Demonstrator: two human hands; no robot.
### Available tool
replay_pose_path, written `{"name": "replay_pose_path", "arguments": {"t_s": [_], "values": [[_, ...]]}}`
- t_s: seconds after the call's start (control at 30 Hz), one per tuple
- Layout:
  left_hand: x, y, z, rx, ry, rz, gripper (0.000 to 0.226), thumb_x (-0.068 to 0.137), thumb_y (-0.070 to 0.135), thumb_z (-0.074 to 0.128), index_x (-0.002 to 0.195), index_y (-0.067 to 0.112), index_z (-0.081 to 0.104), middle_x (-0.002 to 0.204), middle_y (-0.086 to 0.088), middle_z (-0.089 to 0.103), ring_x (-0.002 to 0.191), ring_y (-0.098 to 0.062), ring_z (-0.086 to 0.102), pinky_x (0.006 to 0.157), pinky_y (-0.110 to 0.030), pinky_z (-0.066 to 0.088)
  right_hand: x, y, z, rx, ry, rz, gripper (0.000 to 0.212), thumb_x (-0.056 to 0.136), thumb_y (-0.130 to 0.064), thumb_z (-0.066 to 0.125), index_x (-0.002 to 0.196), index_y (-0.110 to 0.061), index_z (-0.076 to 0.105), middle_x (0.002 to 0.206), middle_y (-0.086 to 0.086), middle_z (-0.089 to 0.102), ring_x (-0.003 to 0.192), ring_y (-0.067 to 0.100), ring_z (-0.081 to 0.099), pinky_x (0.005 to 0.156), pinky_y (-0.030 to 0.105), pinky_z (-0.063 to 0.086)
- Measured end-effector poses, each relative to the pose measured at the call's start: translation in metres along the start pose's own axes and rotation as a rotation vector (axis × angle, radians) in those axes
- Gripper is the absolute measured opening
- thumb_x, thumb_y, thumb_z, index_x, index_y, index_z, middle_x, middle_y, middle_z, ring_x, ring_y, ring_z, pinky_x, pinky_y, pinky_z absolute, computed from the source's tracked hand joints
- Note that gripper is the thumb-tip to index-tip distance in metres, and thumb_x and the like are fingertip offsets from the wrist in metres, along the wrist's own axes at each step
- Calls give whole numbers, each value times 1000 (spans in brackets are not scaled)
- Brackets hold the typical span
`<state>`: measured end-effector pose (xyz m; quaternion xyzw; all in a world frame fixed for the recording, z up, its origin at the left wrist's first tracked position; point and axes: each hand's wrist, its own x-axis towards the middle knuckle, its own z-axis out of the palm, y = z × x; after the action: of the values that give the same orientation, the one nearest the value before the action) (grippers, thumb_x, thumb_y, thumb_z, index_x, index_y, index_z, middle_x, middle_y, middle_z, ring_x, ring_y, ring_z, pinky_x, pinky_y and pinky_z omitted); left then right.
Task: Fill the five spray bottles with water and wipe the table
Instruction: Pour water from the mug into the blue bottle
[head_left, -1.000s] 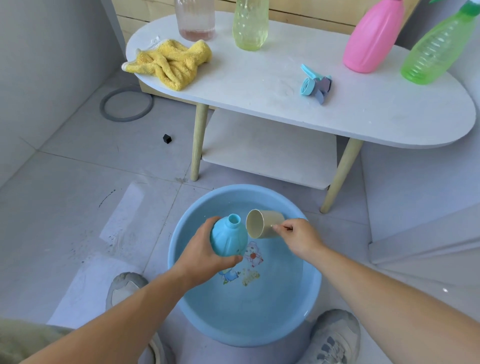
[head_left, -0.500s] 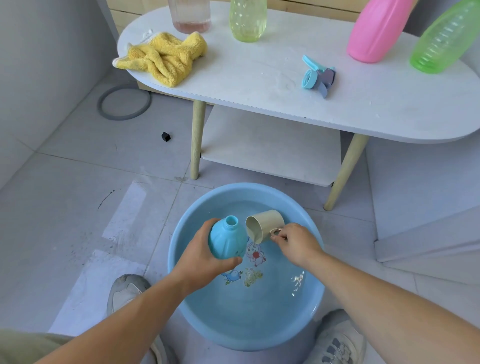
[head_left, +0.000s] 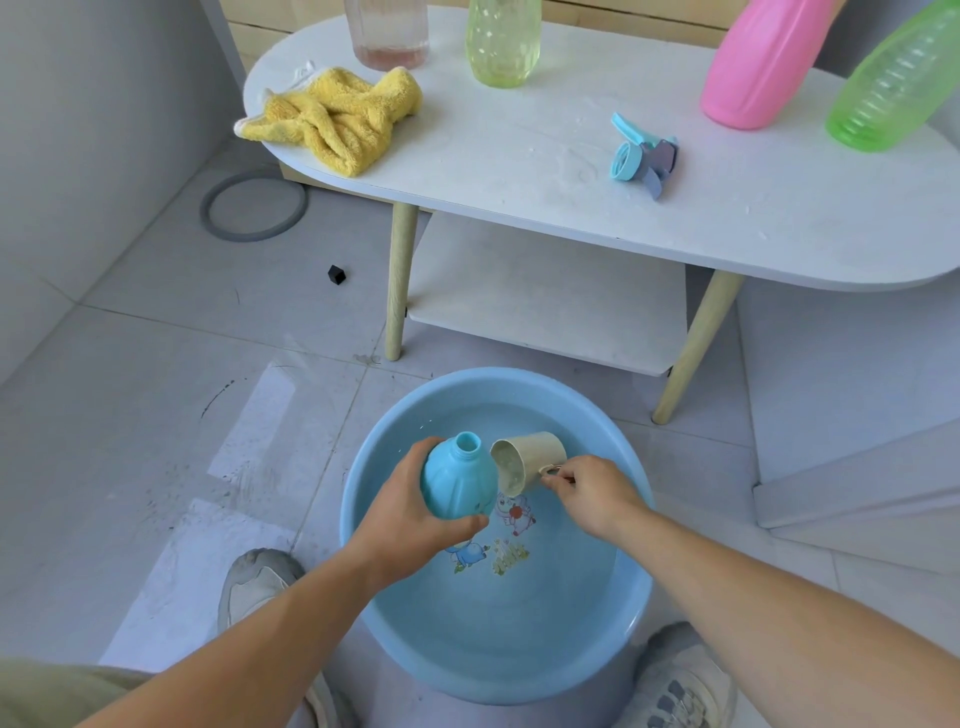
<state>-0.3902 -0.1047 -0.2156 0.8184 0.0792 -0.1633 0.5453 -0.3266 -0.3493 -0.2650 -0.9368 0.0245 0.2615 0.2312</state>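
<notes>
Yellow cloth (head_left: 332, 119): bunched at the left end of the desk (head_left: 519, 171); the wiping looks not yet begun
Clear bottle (head_left: 389, 36): stands behind the cloth, a pinkish layer at its base, top out of frame
Basin (head_left: 358, 483): on the floor in front of the desk, holding water
Left hand (head_left: 410, 519): wrapped around the lower body of the blue bottle, holding it above the basin
Blue bottle (head_left: 457, 483): capless, long axis near upright, open neck leaning slightly toward the cup; how full it is cannot be told
Yellow-green bottle (head_left: 503, 47): on the desk, just right of the clear one
Cup (head_left: 524, 460): tipped on its side, mouth facing left, rim just beside the blue bottle's shoulder and a little under the neck opening
Right hand (head_left: 592, 493): pinching the cup's handle, right of the bottle
Key relation: the neck lies directly left of the cup's rim, so the pour probably depends on the right hand lifting the rim over the opening while the left hand steadies the bottle
Spray head (head_left: 641, 156): lying loose on the desk, likely the blue bottle's
Pink bottle (head_left: 763, 67): toward the desk's right end, top out of frame
Green bottle (head_left: 893, 83): farthest right, top out of frame
</notes>
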Motion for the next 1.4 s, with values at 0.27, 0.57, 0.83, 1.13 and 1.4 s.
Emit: {"name": "replay_pose_path", "arguments": {"t_s": [0.27,0.57,0.83,1.13,1.4], "values": [[-4,0,-4,8,11,15,73,68,25,92,118,49,44,112,15,61,99,-9,65,69,-20,58,-1,7,-18,323,17,36,54,92,-46,58,76,5,57,63,5,46,60,18,43,58,32,39],[-6,7,-8,-29,27,45,70,69,23,91,113,50,45,111,15,63,97,-3,65,66,-15,54,-31,-27,-72,563,93,-25,32,97,-26,60,74,-5,65,72,4,64,69,17,63,77,29,57],[-7,15,-6,-41,21,77,70,67,28,91,113,54,45,112,16,62,100,-8,65,77,-29,61,-78,-55,-127,502,207,-136,24,96,-26,61,80,-11,70,74,-1,69,58,-3,64,58,5,45],[-9,24,-5,-22,19,108,76,65,29,91,119,53,43,117,14,60,103,-10,64,78,-31,61,-116,-72,-145,435,216,-277,15,92,-31,64,94,-21,76,98,5,74,92,33,67,90,51,53],[-10,26,-5,-16,19,107,76,67,27,91,118,52,42,116,12,60,100,-12,66,69,-27,62,-118,-77,-138,386,232,-345,14,92,-22,66,88,-14,77,114,-9,69,94,-14,61,80,0,40]]}}
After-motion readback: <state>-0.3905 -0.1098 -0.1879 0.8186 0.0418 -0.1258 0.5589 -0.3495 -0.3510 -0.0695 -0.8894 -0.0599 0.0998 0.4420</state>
